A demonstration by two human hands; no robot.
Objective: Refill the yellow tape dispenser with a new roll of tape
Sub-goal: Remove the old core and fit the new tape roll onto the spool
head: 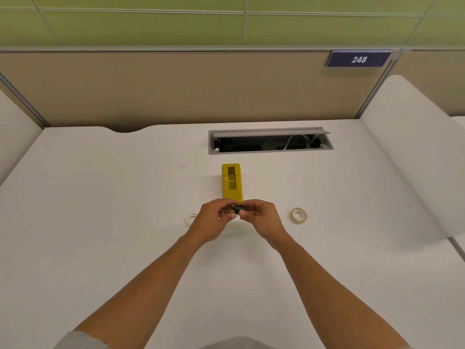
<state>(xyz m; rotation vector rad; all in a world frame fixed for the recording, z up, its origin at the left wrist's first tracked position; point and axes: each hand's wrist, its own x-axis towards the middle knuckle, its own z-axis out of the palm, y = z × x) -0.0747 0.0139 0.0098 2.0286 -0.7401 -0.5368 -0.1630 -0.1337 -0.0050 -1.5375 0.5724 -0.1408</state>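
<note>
There is one yellow tape dispenser (231, 182) on the white desk (100, 197). There are two hands, a left hand (212, 219) and a right hand (260, 217), both just in front of the dispenser. They hold one small black part (237, 209) between them. There are two tape rings. One tape roll (298, 215) lies to the right of the dispenser. One thin clear ring (191, 219) lies to its left, partly hidden. One open cable slot (270, 141) sits behind the dispenser. One number sign (358, 59) hangs far behind it.
</note>
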